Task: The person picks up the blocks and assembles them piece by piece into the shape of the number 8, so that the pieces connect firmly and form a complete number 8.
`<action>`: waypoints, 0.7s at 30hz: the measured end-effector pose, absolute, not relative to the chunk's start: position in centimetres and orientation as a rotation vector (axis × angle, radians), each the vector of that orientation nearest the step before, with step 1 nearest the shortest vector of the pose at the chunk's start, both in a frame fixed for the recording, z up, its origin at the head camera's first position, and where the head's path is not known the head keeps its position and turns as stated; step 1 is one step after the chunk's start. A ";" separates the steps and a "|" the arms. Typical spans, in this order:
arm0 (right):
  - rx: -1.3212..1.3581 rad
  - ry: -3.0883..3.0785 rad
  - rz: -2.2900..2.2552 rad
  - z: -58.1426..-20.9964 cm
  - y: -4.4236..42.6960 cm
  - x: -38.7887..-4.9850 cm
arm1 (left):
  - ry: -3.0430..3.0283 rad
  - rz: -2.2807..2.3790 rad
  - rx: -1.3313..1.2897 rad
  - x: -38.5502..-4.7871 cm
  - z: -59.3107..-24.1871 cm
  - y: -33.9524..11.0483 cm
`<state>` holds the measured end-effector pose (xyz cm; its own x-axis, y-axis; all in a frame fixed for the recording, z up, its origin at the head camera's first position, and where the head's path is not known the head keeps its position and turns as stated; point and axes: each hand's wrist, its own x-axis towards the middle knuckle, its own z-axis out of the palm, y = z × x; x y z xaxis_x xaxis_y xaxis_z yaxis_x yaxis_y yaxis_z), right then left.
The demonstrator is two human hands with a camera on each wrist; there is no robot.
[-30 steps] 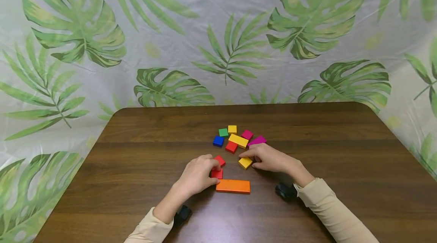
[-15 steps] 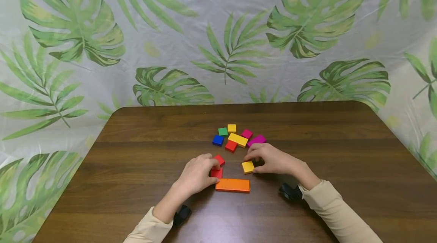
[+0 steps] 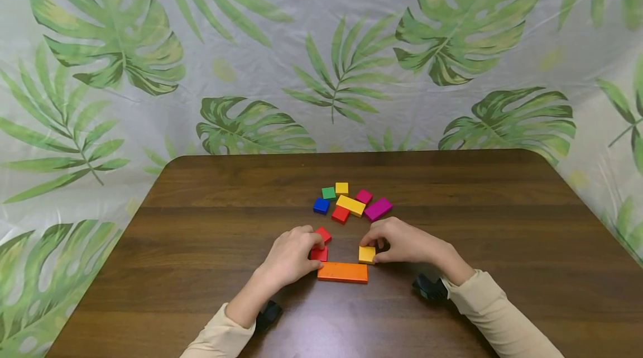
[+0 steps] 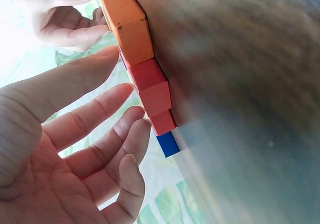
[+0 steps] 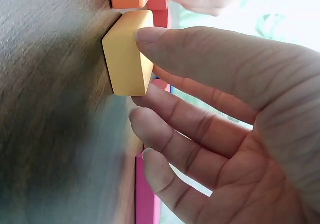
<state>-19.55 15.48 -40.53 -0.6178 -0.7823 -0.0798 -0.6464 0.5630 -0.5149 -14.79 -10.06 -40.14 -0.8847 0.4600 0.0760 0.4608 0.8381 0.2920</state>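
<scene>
My right hand (image 3: pixel 407 242) pinches a small yellow block (image 3: pixel 366 254) between thumb and fingers. In the right wrist view, the thumb lies on that yellow block (image 5: pixel 127 54), which sits on the table close to the orange block. My left hand (image 3: pixel 290 257) has its thumb tip at the left end of the long orange block (image 3: pixel 343 272). Its other fingertips rest at two red blocks, a nearer one (image 3: pixel 318 254) against the orange block and a farther, turned one (image 3: pixel 324 234). The left wrist view shows these fingers (image 4: pixel 95 109) loosely bent, touching the block tops.
Farther back on the wooden table (image 3: pixel 226 190) lie a blue block (image 3: pixel 321 206), a green one (image 3: pixel 329 194), a small yellow one (image 3: pixel 342 187), a long yellow one (image 3: pixel 350 205), a red one (image 3: pixel 340 214), a pink one (image 3: pixel 364 196) and a magenta one (image 3: pixel 378 209).
My right hand has drawn the small yellow block toward the body and slightly right, turning it square, near the orange block's right end. The left hand stays in place.
</scene>
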 end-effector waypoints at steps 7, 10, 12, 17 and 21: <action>-1.191 2.477 -0.656 -40.7 15.3 -19.3 | -3.014 -0.483 -0.748 -14.6 -40.3 -10.1; -1.197 2.478 -0.654 -40.7 15.2 -19.3 | -3.009 -0.481 -0.750 -14.6 -40.3 -10.1; -1.197 2.482 -0.652 -40.7 15.2 -19.2 | -3.008 -0.479 -0.751 -14.7 -40.3 -10.1; -1.199 2.513 -0.644 -40.5 15.0 -18.9 | -3.013 -0.465 -0.754 -14.8 -40.3 -10.0; -1.233 2.620 -0.540 -40.4 14.6 -18.4 | -3.004 -0.458 -0.759 -14.7 -40.2 -10.0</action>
<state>-18.37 14.57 -40.40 -0.6339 -0.7731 -0.0212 -0.7018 0.5865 -0.4044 -14.75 -10.04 -40.23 -0.8825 0.4635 0.0798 0.4662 0.8399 0.2780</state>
